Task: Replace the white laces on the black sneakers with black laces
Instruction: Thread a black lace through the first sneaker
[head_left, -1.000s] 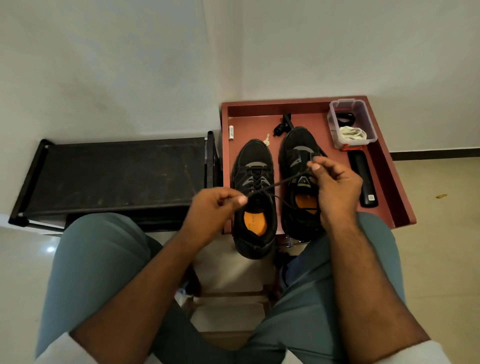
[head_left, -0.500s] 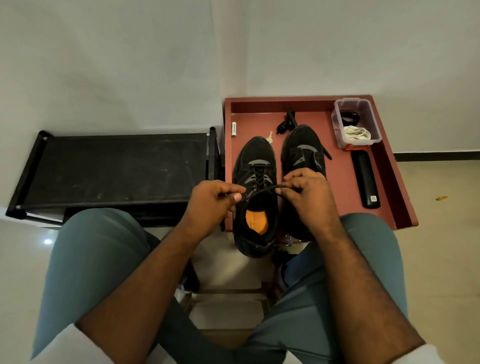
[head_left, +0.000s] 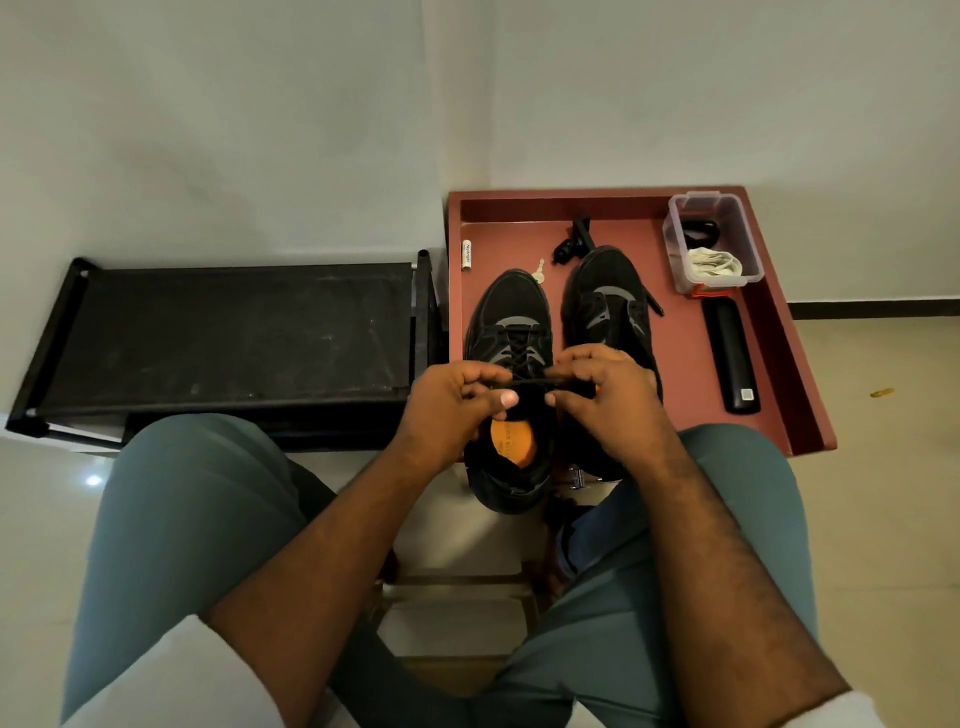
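Two black sneakers stand side by side on the red tray (head_left: 680, 364), toes pointing away from me. The left sneaker (head_left: 511, 322) has an orange insole and black lacing over its tongue. A black lace (head_left: 532, 383) stretches between my hands just above that shoe's opening. My left hand (head_left: 452, 410) pinches one end and my right hand (head_left: 605, 400) pinches the other, covering part of the right sneaker (head_left: 608, 296). White laces (head_left: 714, 262) lie bundled in a clear plastic box (head_left: 711, 244) at the tray's far right corner.
A black shoe rack (head_left: 223, 332) stands left of the tray. On the tray lie a long black object (head_left: 732, 358), a small key (head_left: 540, 271), a white tube (head_left: 467, 254) and a black cord (head_left: 571, 244). My knees frame the view below.
My right hand came down and left from above the right sneaker to meet my left hand over the left sneaker. The lace span between them grew short and level.
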